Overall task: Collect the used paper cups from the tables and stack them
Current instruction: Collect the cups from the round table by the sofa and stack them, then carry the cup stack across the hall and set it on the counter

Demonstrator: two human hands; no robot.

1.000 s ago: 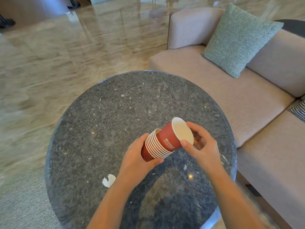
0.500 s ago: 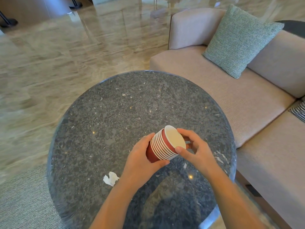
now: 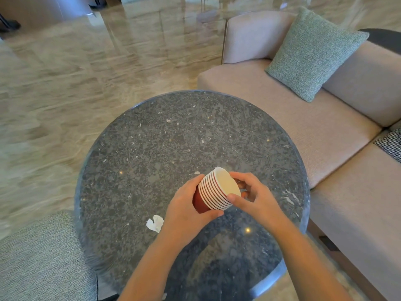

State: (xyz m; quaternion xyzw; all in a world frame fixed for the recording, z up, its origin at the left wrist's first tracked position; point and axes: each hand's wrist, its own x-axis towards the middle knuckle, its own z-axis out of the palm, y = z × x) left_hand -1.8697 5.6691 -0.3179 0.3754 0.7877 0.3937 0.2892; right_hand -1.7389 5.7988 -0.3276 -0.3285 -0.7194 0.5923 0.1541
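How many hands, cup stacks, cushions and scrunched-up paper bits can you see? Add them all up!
Hands: 2 (left hand, right hand)
Cup stacks: 1 (cup stack, held in both hands)
Cushions: 2 (green cushion, checked cushion)
Scrunched paper bits: 1 (scrunched paper)
Total: 6

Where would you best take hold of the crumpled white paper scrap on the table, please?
Pinch the paper scrap by its raised folds from straight above: it lies low and crumpled on the table, so its sides likely offer little hold.
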